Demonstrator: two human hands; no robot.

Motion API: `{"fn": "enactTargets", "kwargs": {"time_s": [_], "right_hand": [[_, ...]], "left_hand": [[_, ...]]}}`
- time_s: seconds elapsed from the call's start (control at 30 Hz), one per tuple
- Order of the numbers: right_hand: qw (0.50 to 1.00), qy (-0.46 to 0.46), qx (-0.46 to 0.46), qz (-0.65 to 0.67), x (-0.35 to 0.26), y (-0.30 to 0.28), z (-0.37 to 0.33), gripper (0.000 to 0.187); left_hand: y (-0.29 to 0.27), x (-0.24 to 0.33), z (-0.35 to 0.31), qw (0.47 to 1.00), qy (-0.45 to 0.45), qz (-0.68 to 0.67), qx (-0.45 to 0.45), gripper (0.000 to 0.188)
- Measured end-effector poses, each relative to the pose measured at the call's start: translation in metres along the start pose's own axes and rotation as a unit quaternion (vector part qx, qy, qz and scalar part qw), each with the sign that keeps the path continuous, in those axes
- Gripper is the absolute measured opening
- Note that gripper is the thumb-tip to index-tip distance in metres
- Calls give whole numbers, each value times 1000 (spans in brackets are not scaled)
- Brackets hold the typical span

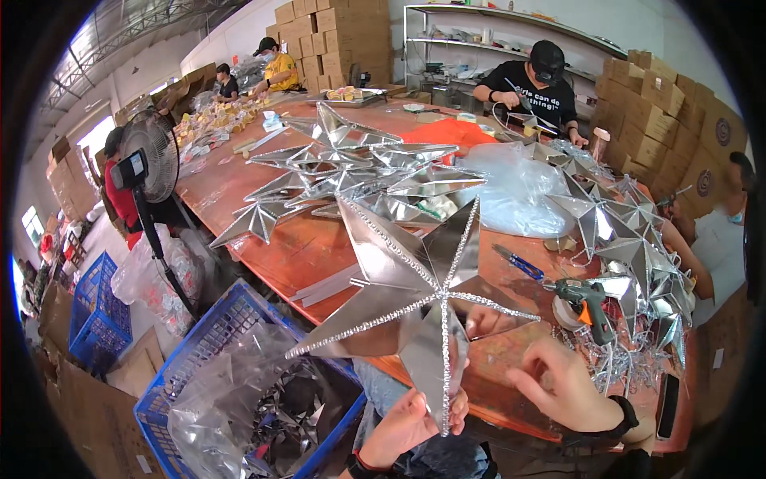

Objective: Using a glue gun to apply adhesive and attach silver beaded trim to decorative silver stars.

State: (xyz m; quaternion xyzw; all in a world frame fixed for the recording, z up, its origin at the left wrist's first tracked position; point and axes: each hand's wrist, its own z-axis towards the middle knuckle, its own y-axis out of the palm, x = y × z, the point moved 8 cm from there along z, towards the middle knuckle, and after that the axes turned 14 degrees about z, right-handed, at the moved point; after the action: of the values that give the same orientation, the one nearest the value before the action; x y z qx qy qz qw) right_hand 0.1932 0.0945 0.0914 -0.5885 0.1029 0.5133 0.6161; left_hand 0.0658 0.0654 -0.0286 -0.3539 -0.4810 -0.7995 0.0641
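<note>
A large silver five-pointed star (pixel 383 247) stands upright in front of me, beaded silver trim running along its ridges. My left hand (pixel 408 419) grips its lowest point between thumb and fingers. To the right of the star, my right hand (pixel 570 387) hovers over the table edge, its fingers loosely bent and apart, with nothing visible in them. Beyond that hand lies a glue gun (pixel 589 307) with a dark green body and orange trigger. Blue-handled scissors (pixel 520 263) rest farther up the table.
Silver stars (pixel 339 172) are heaped mid-table; more stars (pixel 638 255) and loose trim pile up at right. Near them are a plastic bag (pixel 511 191) and a phone (pixel 669 407). A blue crate (pixel 159 379) and a fan (pixel 155 160) stand left. A co-worker (pixel 538 88) sits across.
</note>
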Motion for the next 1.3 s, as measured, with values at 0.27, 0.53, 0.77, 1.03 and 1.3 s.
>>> {"fn": "enactTargets", "kwargs": {"time_s": [0.27, 0.53, 0.77, 1.03, 1.3], "right_hand": [[969, -137, 62, -194, -34, -16, 18, 57], [985, 14, 24, -172, 3, -6, 17, 72], [966, -36, 78, -244, -8, -23, 27, 65], [978, -25, 114, -175, -26, -76, 117, 40], [966, 59, 148, -206, 60, -104, 341, 56]], "left_hand": [[-7, 6, -4, 993, -17, 71, 90, 85], [-3, -13, -5, 990, -38, 125, 50, 58], [15, 12, 18, 988, 15, 133, -72, 53], [22, 58, 31, 979, 35, 198, -31, 60], [3, 62, -1, 955, -23, 289, 64, 47]]}}
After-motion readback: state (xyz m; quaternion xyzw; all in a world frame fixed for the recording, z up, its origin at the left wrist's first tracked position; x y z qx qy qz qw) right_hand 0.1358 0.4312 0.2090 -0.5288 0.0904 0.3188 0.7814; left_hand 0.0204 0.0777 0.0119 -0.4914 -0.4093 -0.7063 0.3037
